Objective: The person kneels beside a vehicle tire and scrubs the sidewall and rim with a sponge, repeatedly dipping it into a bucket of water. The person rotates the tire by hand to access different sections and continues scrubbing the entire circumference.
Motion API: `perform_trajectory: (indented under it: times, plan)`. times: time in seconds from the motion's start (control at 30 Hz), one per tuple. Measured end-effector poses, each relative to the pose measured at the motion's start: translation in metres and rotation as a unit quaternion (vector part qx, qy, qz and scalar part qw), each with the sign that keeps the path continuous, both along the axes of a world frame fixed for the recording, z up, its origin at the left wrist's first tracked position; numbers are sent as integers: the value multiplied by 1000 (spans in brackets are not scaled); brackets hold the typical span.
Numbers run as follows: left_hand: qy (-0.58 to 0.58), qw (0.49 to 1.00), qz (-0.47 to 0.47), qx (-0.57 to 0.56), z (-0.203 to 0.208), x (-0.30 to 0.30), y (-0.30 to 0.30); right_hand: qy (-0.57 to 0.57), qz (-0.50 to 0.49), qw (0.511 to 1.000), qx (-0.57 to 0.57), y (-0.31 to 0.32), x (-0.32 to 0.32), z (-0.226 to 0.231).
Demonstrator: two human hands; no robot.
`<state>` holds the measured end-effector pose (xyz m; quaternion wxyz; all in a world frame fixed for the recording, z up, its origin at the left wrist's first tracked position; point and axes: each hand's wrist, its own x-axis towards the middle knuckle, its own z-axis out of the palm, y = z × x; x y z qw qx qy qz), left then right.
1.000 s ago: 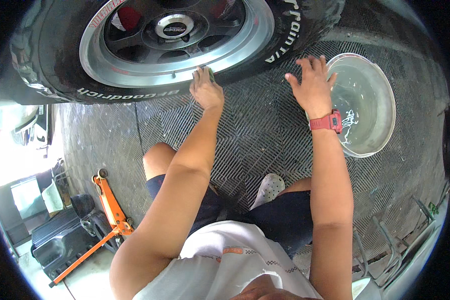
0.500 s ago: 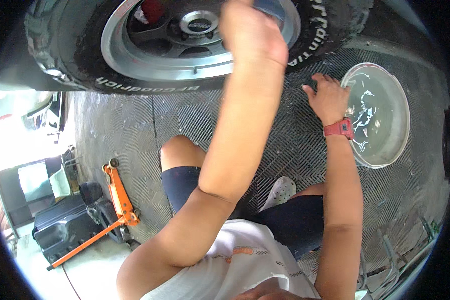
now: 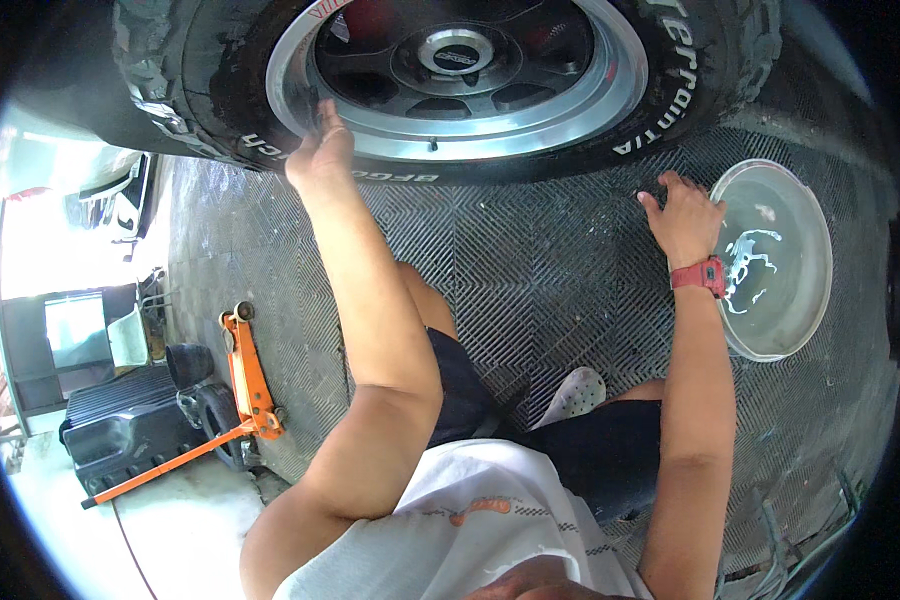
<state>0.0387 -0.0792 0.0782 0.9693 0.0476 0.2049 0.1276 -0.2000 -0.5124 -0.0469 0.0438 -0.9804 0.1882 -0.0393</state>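
Note:
A large off-road tyre (image 3: 660,130) with raised white lettering surrounds a silver and dark wheel rim (image 3: 470,145). My left hand (image 3: 322,155) is at the lower left edge of the rim, its fingers closed together against the metal. Whatever they may hold is hidden and blurred. My right hand (image 3: 688,222), a red watch (image 3: 698,277) on its wrist, hovers beside the left edge of a round pale tub (image 3: 826,250) of cloudy water. Its thumb is apart from its bent fingers, and it holds nothing that I can see.
Ridged dark matting (image 3: 550,260) covers the floor. An orange floor jack (image 3: 250,385) stands to the left, in front of a black ribbed case (image 3: 120,425). Metal tubing (image 3: 775,545) lies at the lower right. My clog (image 3: 575,395) is below the wheel.
My left hand has swept from the right of the wheel's hub to the rim's lower left. My right hand stays by the tub. The whole view has shifted slightly.

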Motion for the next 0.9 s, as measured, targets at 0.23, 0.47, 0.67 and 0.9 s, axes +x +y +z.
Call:
perform_trajectory:
  times: [0.23,0.47,0.67,0.9]
  plan:
    - [-121,991,-50,26,62,12,-86,3,-5,1000,-20,1,-1,-2]
    - [-251,933,-144,215,40,-46,-256,12,-15,1000,-4,-1,1,3]
    - [-208,676,-68,704,-71,-95,-336,26,-22,999,24,9,5,8]
    - [-101,736,-435,509,-19,-87,-308,31,-28,999,13,3,1,9]
